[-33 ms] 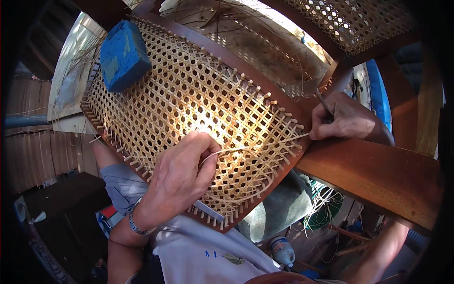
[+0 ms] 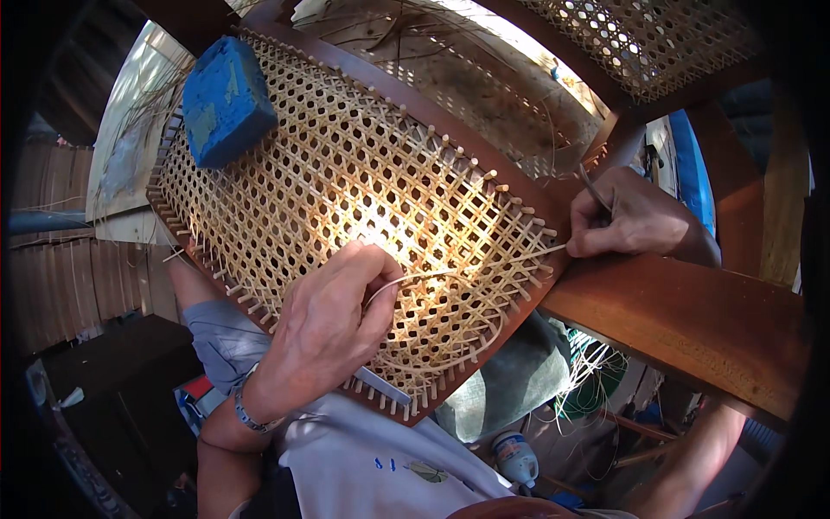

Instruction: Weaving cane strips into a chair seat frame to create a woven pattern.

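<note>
A woven cane seat panel [image 2: 294, 164] in a reddish-brown wooden frame [image 2: 510, 333] lies tilted before me. Small wooden pegs [image 2: 471, 164] stand along its edge. My left hand [image 2: 328, 316] rests on the weave, fingers closed on a thin cane strand [image 2: 424, 274] that curves out from the fingertips over the panel. Past the right edge, my right hand [image 2: 635, 216] pinches a cane strand end [image 2: 540, 253] between thumb and finger. A thin dark pointed tool [image 2: 591, 186] also sticks up from that hand. Whether both strands are one piece I cannot tell.
A worn blue block [image 2: 226, 104] sits on the panel's far left. Near my left wrist lies a flat metal strip [image 2: 382, 386]. A thick wooden rail [image 2: 674, 320] runs to the right. Below are loose cane strands [image 2: 592, 372] and a white bottle [image 2: 516, 458].
</note>
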`<state>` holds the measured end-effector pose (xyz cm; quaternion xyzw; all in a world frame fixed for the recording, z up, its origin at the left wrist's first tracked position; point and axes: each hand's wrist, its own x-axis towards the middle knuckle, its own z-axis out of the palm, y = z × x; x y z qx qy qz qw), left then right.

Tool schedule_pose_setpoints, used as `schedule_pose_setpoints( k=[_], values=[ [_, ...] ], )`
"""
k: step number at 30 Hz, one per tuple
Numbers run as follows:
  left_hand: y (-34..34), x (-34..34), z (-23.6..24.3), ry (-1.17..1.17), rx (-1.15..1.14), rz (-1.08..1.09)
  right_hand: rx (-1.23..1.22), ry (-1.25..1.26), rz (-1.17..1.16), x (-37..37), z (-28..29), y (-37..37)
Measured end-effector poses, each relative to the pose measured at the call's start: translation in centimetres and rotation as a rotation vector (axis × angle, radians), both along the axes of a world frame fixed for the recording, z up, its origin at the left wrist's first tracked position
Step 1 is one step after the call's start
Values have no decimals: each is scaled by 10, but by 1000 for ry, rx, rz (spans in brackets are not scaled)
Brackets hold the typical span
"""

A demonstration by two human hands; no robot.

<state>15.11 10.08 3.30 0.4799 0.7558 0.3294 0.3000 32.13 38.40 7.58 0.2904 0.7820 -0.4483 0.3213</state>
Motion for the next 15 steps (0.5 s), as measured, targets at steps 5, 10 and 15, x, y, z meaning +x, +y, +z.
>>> schedule_pose_setpoints(
  k=[5,10,15],
  values=[
    [-4,-3,-4,-58,-22,-46,-7,34,169,-12,13,-13],
    [-14,-3,-6,25,-10,18,-57,28,215,-38,-2,-11],
    [-4,13,2,41,79,108,22,45,138,2,7,-2]
  ],
)
